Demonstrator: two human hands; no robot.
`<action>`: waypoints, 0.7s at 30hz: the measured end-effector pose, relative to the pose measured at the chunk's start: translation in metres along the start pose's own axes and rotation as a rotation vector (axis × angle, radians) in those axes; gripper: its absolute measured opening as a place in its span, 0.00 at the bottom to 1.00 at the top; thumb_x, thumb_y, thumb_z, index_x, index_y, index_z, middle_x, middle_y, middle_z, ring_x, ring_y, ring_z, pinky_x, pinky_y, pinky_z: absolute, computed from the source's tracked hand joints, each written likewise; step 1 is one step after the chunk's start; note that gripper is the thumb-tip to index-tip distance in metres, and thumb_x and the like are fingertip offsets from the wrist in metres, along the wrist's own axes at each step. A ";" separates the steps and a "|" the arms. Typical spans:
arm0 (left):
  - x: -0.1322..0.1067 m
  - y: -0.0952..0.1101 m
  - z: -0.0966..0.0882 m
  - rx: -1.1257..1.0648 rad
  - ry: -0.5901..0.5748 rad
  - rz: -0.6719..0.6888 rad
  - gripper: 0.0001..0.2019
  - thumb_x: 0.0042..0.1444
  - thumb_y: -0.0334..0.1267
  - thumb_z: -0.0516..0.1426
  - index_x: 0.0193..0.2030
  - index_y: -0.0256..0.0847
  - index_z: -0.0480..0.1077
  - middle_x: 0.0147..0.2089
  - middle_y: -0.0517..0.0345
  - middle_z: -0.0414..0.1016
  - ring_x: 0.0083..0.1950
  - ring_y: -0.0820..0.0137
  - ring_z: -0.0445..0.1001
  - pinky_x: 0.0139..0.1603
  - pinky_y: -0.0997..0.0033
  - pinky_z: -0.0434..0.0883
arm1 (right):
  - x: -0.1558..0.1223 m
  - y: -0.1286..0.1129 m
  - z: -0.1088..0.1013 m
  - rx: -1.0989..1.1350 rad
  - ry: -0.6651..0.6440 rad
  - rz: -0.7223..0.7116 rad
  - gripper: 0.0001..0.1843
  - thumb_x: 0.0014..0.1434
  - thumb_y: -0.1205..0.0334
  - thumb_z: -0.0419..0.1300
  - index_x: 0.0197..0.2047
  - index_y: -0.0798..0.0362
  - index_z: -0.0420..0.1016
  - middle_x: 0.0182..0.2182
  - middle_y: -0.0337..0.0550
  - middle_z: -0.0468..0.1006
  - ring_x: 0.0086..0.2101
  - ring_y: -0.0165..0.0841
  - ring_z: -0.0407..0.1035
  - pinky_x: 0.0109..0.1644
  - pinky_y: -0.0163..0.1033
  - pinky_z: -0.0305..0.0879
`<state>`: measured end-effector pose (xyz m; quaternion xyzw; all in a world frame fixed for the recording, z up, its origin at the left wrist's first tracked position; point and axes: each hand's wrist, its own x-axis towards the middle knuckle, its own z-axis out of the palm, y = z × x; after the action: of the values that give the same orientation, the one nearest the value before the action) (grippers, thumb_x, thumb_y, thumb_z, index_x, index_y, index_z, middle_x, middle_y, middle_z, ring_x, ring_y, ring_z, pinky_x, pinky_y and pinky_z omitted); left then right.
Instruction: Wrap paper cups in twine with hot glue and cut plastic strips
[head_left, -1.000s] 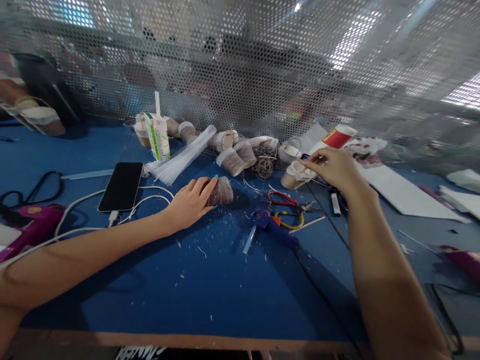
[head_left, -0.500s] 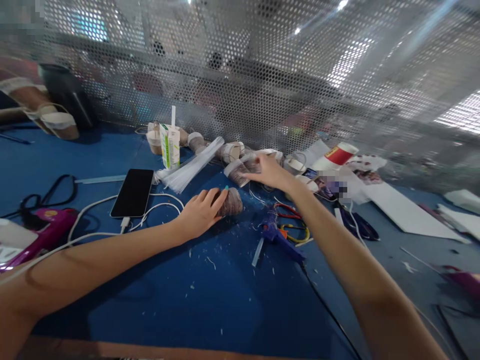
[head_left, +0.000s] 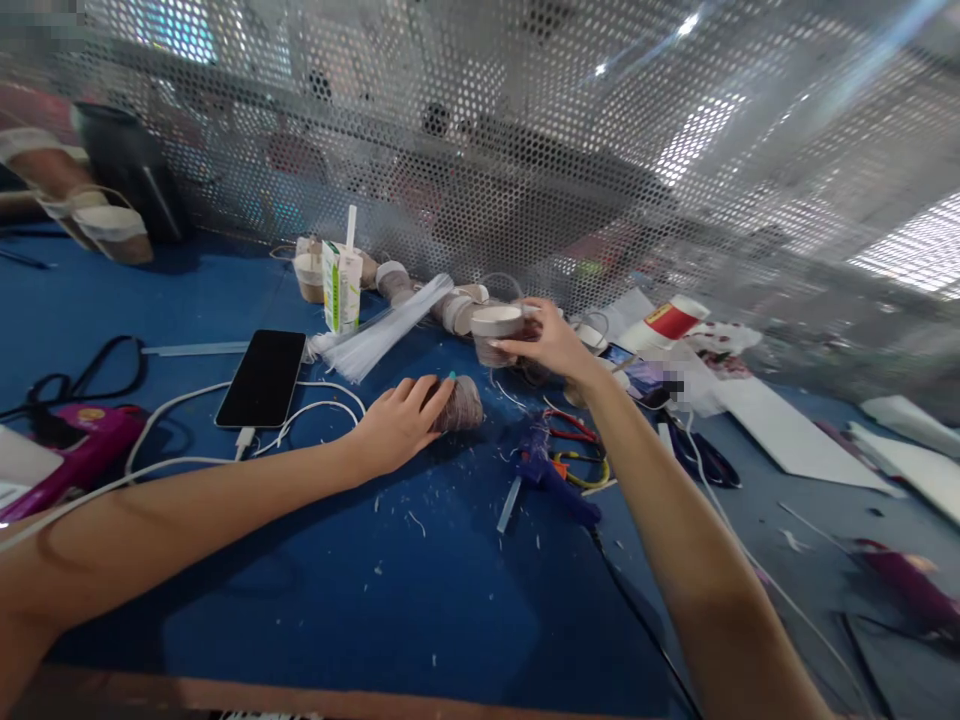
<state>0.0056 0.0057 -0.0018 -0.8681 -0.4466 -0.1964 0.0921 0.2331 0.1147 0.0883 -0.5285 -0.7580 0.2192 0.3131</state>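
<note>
Fingers (head_left: 436, 398) of both hands are wrapped around things over the blue counter (head_left: 360, 610). The right hand (head_left: 556, 345) grips a pale-rimmed cup (head_left: 491, 330), roughly upright, just left of its fingers, thumb on the near side. The left hand (head_left: 394, 428) clasps a string-wrapped cup (head_left: 466, 405), whose end shows right of the fingers.
</note>
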 end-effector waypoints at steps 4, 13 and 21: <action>-0.001 -0.001 0.002 0.003 0.003 0.003 0.28 0.62 0.41 0.51 0.65 0.33 0.49 0.59 0.40 0.64 0.53 0.58 0.69 0.49 0.61 0.71 | -0.020 0.010 -0.025 0.160 0.160 -0.085 0.52 0.36 0.58 0.72 0.61 0.42 0.51 0.50 0.45 0.67 0.46 0.40 0.70 0.50 0.47 0.70; -0.001 -0.003 0.005 0.011 0.015 0.005 0.28 0.61 0.41 0.51 0.65 0.33 0.48 0.58 0.39 0.64 0.52 0.57 0.69 0.49 0.60 0.71 | -0.022 0.014 -0.044 0.360 0.252 -0.119 0.46 0.34 0.61 0.73 0.54 0.38 0.55 0.49 0.38 0.70 0.50 0.40 0.69 0.55 0.50 0.69; -0.001 -0.003 0.003 -0.003 0.019 0.001 0.27 0.61 0.40 0.51 0.64 0.32 0.49 0.58 0.39 0.64 0.52 0.57 0.69 0.48 0.60 0.71 | -0.019 0.000 -0.006 0.559 0.150 0.401 0.12 0.51 0.58 0.64 0.37 0.49 0.66 0.35 0.43 0.75 0.38 0.36 0.73 0.44 0.49 0.75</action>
<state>0.0035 0.0079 -0.0049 -0.8664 -0.4451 -0.2055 0.0952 0.2419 0.0970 0.0879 -0.5753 -0.5246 0.4360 0.4514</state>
